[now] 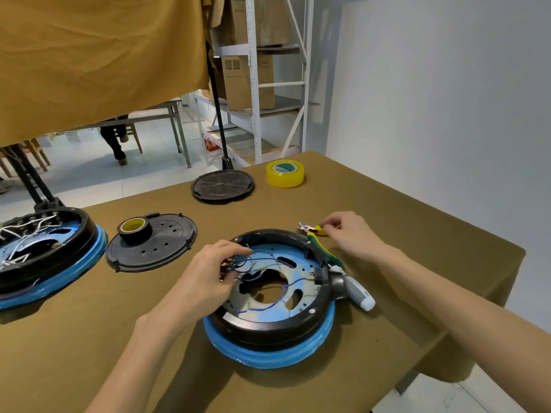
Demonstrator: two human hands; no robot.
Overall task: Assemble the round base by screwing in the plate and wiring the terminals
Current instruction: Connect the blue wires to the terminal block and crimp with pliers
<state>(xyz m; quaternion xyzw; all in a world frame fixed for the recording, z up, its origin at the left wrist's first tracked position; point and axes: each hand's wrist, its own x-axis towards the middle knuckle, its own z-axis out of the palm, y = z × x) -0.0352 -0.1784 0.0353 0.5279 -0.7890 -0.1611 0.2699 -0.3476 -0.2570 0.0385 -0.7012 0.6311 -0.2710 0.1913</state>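
The round base (pixel 269 296) sits mid-table. Our left hand (pixel 205 278) pinches the brass terminal block (pixel 225 268); our right hand (pixel 347 234) curls on the cutters (pixel 313 229). We advise steadying the blue wires (pixel 262 260) before trimming.

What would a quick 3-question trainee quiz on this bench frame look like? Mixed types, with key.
1. True or false: the left hand grips a brass-pinned terminal part at the round base.
2. The right hand reaches toward: A) yellow tape roll B) yellow-handled cutters C) screwdriver
3. What sits on the perforated black cover plate?

Key: 1 true; 2 B; 3 the black tape roll.
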